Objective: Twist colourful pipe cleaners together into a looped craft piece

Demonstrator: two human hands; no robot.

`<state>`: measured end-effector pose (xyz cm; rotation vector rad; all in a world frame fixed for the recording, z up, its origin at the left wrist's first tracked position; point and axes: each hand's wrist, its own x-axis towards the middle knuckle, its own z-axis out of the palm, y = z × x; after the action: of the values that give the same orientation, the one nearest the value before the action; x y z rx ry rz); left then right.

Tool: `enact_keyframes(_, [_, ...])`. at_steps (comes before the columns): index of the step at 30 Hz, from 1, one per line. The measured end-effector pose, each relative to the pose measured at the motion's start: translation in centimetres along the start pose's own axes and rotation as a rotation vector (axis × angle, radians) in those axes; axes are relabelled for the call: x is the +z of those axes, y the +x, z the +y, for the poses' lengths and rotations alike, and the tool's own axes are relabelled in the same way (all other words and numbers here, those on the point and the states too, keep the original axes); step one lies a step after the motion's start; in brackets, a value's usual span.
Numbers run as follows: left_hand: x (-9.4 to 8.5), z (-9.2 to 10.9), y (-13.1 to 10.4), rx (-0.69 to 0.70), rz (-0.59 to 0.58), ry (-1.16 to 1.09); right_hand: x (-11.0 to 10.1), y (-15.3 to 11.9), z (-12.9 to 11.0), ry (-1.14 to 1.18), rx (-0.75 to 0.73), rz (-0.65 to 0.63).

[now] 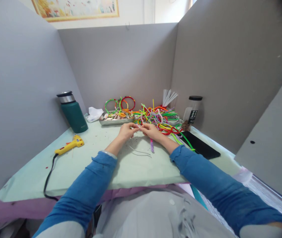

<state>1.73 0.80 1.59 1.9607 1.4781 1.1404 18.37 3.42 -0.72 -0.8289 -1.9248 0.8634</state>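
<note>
Near the middle of the table, my left hand (127,131) and my right hand (152,131) meet fingertip to fingertip. Both pinch a pink and lilac pipe cleaner, mostly hidden by the fingers. Its fuzzy lilac end (152,146) shows below my right hand. Thin grey wires (141,153) curve over the tabletop below the hands; whether they join the held piece I cannot tell. Right behind the fingers stand a metal tray (117,122) of shells and small pieces and a heap of colourful pipe cleaners (160,116).
A yellow glue gun (70,145) with a black cord lies left, before a green bottle (73,114). Coloured rings (128,103) lean behind the tray. At right are a black tablet-like slab (201,145) and a clear bottle (192,110). Grey partitions (118,62) enclose the table.
</note>
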Motion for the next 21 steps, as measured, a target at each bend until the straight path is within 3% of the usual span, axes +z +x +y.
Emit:
enact_keyframes(9, [-0.06,0.45,0.06,0.043,0.044,0.171,0.07,-0.03,-0.13,0.024,0.012,0.017])
enact_keyframes(21, [-0.18,0.68,-0.08,0.017,-0.014,0.233,0.07,-0.11,-0.19,0.008,0.019,-0.018])
